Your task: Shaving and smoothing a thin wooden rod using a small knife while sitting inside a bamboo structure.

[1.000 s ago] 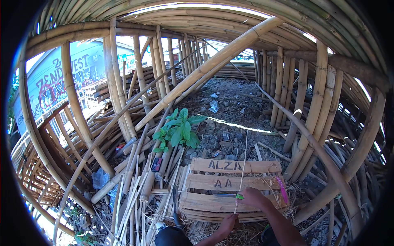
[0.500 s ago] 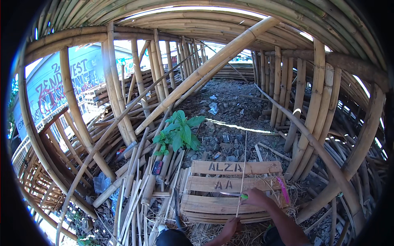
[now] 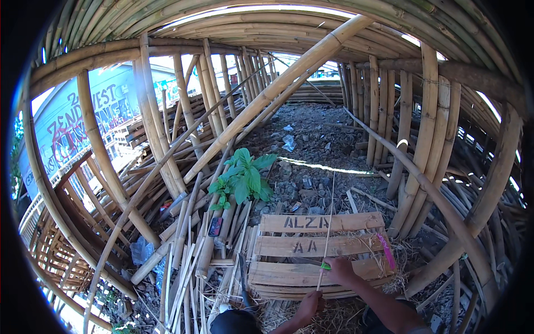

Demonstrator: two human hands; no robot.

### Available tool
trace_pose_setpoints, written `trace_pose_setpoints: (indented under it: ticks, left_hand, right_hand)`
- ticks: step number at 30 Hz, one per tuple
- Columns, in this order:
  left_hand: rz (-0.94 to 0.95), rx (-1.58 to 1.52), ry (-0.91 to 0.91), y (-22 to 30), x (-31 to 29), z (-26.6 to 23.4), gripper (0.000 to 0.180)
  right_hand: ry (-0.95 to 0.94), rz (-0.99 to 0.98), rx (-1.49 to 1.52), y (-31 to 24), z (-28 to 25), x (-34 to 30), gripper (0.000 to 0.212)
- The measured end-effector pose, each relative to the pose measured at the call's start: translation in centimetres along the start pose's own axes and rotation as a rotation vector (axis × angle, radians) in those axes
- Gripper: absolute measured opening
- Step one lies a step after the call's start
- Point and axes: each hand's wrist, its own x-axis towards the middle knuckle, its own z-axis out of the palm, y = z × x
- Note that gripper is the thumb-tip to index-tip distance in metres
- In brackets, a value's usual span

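Note:
My left hand, low in the middle, is closed around the lower end of a thin bamboo strip. The strip stands out away from me over a slatted wooden crate. Just above it, my right hand is closed on a knife with a green handle. Its narrow blade points left and crosses the strip; whether the edge bites into it I cannot tell. My right fingers partly hide the handle.
Split bamboo pieces and a dark, long-bladed tool lie left of the crate. A phone rests on a bamboo pole. Beyond are a leafy plant and stony ground. A diagonal pole crosses overhead; bamboo posts line both sides.
My right hand and the knife have moved slightly left and down along the strip, closer to my left hand. The blade shows darker now. The view has shifted a little.

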Motion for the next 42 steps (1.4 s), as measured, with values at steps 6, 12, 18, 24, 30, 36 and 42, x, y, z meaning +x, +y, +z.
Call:
trace_pose_setpoints:
  ticks: [6, 12, 18, 24, 30, 36, 42]
  left_hand:
    - [0.029, 0.012, -0.029, -1.1, 1.0, 0.2, 0.028]
    - [-0.009, 0.03, -0.031, -4.0, 1.4, 0.2, 0.027]
    - [-0.089, -0.075, -0.139, -1.9, 0.5, -0.7, 0.026]
    - [-0.193, -0.15, -0.238, -0.6, -0.4, -0.6, 0.027]
    - [-0.164, -0.197, -0.164, 0.2, -0.8, 0.2, 0.017]
    - [-0.105, -0.171, -0.162, 0.3, -0.2, -0.4, 0.013]
    - [-0.237, -0.052, -0.233, 0.2, 0.1, -1.6, 0.018]
  right_hand:
    - [0.257, 0.022, -0.112, 2.3, 1.6, 1.7, 0.02]
    - [0.513, 0.44, -0.255, 8.9, -5.0, 2.8, 0.022]
    - [0.667, 0.622, -0.181, 15.0, -8.3, -0.6, 0.026]
    - [0.122, 0.491, 0.028, 10.2, -6.4, -1.2, 0.036]
    - [-0.109, 0.16, 0.075, 4.5, -1.8, -1.2, 0.036]
    - [-0.336, 0.031, -0.101, 3.8, 0.8, -1.3, 0.036]
    - [-0.505, 0.101, -0.042, 3.2, 1.4, -1.6, 0.036]
